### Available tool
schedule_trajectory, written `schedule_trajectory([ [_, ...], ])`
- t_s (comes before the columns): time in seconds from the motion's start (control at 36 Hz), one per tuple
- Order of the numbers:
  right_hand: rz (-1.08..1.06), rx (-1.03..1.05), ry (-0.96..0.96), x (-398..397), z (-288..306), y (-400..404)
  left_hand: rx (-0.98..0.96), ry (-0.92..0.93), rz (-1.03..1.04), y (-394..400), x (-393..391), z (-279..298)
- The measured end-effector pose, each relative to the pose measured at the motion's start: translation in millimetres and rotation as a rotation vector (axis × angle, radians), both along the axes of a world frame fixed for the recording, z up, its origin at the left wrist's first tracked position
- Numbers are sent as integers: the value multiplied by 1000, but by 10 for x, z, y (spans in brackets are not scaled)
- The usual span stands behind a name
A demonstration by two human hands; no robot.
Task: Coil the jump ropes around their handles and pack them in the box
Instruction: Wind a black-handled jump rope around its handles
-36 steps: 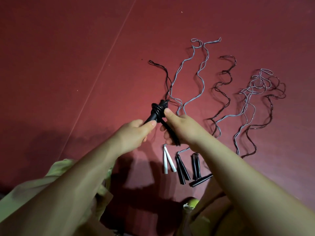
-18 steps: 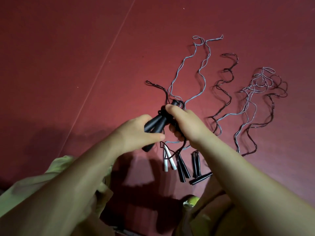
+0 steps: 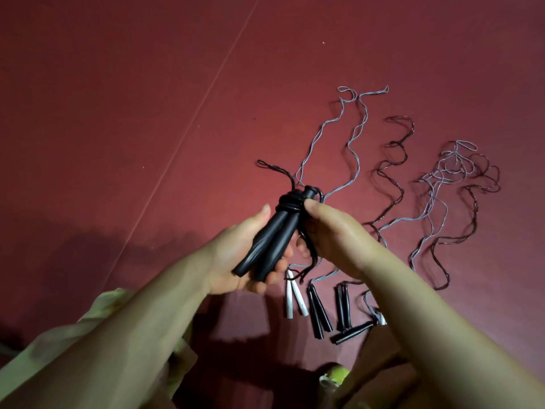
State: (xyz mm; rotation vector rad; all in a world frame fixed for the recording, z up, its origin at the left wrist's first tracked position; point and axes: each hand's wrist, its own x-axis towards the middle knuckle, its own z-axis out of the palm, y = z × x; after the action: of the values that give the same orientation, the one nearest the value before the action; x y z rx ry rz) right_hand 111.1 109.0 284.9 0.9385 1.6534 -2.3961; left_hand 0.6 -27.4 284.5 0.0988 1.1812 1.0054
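My left hand (image 3: 236, 255) grips two black jump-rope handles (image 3: 269, 240) held side by side, pointing up and to the right. Black rope is coiled round their upper ends (image 3: 292, 202), and a short loose loop (image 3: 275, 169) sticks out beyond. My right hand (image 3: 333, 231) pinches the black rope at the coil, thumb on the handle tops. More of that rope hangs below my right palm. On the red floor lie several other ropes: a white-handled pair (image 3: 293, 296), black-handled pairs (image 3: 318, 314) (image 3: 343, 305), and wavy grey and dark cords (image 3: 356, 134) stretching away. No box is in view.
The red mat (image 3: 147, 113) has a pale seam line running diagonally at left. A single black handle (image 3: 351, 335) lies crosswise near my right forearm. A yellow-green garment (image 3: 97, 329) and my knees fill the bottom edge.
The handles have turned in my left hand so their full length shows. More rope is wound on the top, and the loose end is shorter.
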Motion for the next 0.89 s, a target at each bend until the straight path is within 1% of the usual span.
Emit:
schedule_trajectory([
  [0.17,15,42,-131,23,-67,34,-74,355,39,8,60,-76],
  [0.33,32,167,-186,27,-66,48,-85,462,55,19,64,-134],
  [0.47,5,362,-266,41,-99,22,-77,646,14,15,50,-206],
  [0.53,-22,400,-280,39,-130,6,-86,712,17,26,50,-248],
  [0.61,-42,431,-292,25,-155,-1,-89,763,16,49,49,-285],
  [0.69,-61,391,-269,22,-167,-10,-98,859,-20,47,15,-309],
  [0.83,-48,172,-225,24,-124,-31,-165,1148,-140,1,-38,-298],
  [0.89,-38,97,-228,15,-98,-25,-168,1216,-164,-4,-37,-287],
])
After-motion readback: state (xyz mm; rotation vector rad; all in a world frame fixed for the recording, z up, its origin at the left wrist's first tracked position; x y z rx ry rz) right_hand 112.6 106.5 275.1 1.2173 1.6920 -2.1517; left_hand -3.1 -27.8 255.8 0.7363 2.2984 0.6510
